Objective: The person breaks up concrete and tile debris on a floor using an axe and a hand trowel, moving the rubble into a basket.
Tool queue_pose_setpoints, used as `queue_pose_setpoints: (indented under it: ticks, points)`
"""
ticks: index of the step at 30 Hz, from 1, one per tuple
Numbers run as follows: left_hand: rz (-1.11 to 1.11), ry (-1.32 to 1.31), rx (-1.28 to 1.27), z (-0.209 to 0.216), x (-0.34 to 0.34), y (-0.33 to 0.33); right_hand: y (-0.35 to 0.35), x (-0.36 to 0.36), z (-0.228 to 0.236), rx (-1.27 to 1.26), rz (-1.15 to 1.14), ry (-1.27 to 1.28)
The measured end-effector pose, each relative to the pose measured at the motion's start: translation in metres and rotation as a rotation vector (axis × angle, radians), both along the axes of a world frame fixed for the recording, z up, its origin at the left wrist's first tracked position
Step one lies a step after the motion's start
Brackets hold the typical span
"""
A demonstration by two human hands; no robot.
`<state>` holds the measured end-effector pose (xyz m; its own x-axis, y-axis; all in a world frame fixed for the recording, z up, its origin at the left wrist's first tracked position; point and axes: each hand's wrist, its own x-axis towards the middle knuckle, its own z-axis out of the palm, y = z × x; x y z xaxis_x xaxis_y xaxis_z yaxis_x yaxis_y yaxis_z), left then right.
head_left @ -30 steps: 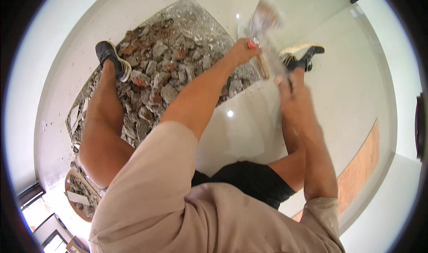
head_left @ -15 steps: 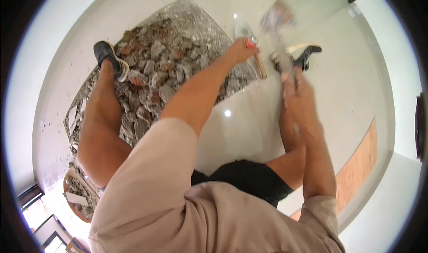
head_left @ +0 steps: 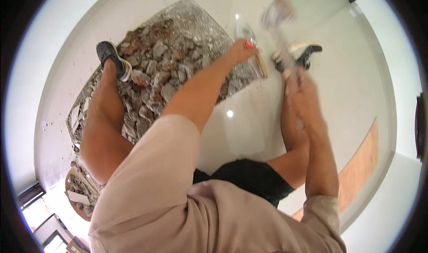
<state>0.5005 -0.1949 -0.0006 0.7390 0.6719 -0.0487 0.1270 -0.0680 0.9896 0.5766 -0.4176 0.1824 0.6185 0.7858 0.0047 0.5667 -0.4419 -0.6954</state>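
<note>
My left hand point(head_left: 242, 51) is closed round a chisel point(head_left: 250, 44) with a red collar, at the right edge of the broken floor patch. Its working end is hidden by the fist. Just beside that hand lies a tool with a wooden handle point(head_left: 261, 67) and a greyish metal blade point(head_left: 244, 29); its exact kind is unclear. My right hand point(head_left: 302, 91) grips the handle of a hammer point(head_left: 278, 13), held up to the right of the chisel. The hammer's head is smeared by motion and apart from the chisel.
Broken concrete and brick rubble point(head_left: 156, 70) fills the opened floor patch between my feet. Glossy pale tiles point(head_left: 232, 137) surround it. A round tub of debris point(head_left: 73, 181) stands at lower left. A wooden board point(head_left: 359, 173) lies at right; my shoes point(head_left: 109, 57) flank the patch.
The view has shifted slightly. Both hands keep their grips, and the raised hammer is in nearly the same place, blurred in both frames.
</note>
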Motion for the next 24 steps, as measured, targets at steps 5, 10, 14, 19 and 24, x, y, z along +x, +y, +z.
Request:
queue_pose_setpoints:
  ticks: [5, 10, 14, 19, 24]
  points:
    - [-0.042, 0.087, -0.124, -0.005, 0.003, 0.009, 0.003, 0.007, 0.115, 0.850, 0.097, 0.201]
    - [-0.033, 0.109, -0.091, -0.002, 0.002, 0.006, 0.005, -0.020, 0.020, 0.225, 0.100, -0.620]
    - [0.040, 0.099, 0.051, -0.002, -0.001, 0.004, 0.005, -0.009, -0.019, -0.218, 0.079, 0.008]
    - [-0.034, 0.108, -0.085, -0.012, 0.001, 0.009, -0.001, 0.003, 0.056, 0.639, 0.050, 0.156]
    - [-0.001, 0.037, -0.045, -0.011, -0.001, 0.004, 0.006, -0.016, -0.005, 0.423, 0.137, -0.240]
